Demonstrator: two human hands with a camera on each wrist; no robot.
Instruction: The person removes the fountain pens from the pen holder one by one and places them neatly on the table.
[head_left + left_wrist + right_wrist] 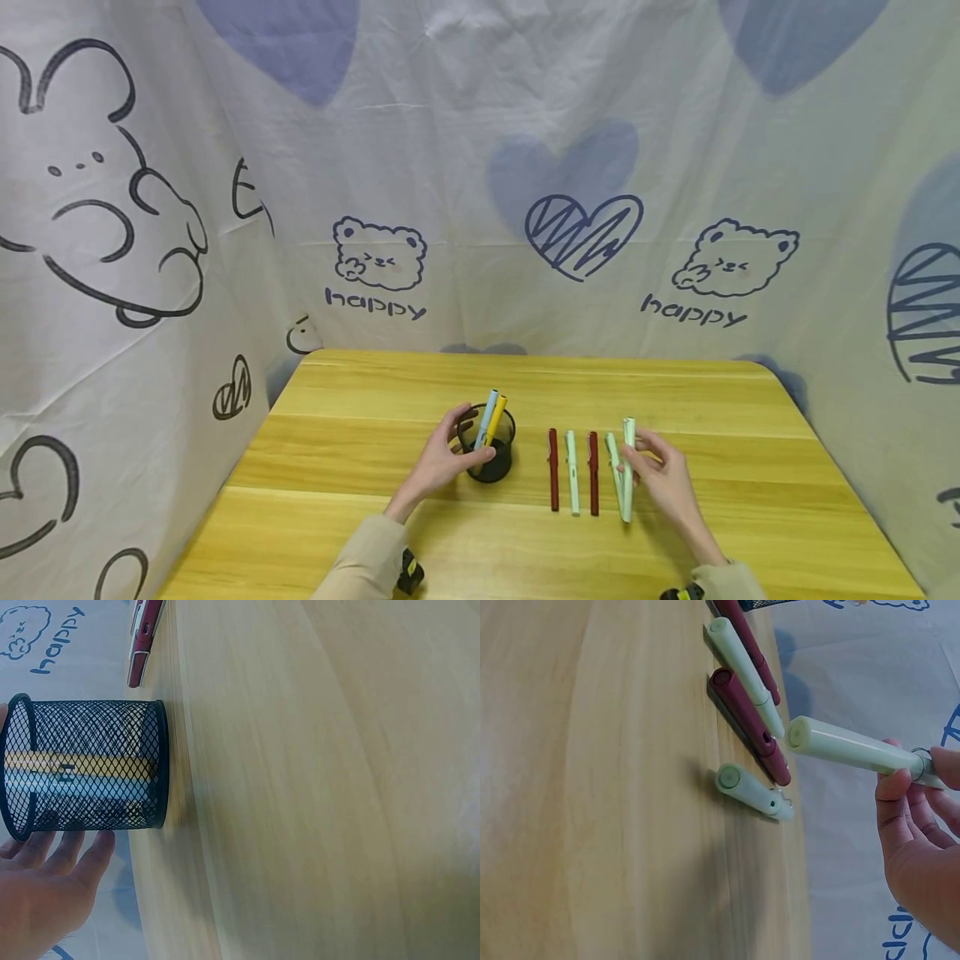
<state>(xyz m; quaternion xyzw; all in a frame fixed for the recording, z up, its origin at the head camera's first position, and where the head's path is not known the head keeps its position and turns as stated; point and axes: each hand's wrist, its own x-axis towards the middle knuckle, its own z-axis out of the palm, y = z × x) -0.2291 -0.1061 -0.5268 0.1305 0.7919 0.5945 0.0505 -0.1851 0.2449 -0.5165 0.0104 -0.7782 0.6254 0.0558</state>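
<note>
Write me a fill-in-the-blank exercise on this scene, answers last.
1. The left hand grips a mesh cup coloured ____.
2. In it stand a blue pen and a ____ pen.
3. The right hand holds a pale ____ pen.
4. On the table lie ____ dark red pens.

Missing words: black; yellow; green; two.

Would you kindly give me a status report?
Right hand holding a green pen, raised. Left hand around the mesh cup, two pens inside. Four pens lying between hands.
</note>
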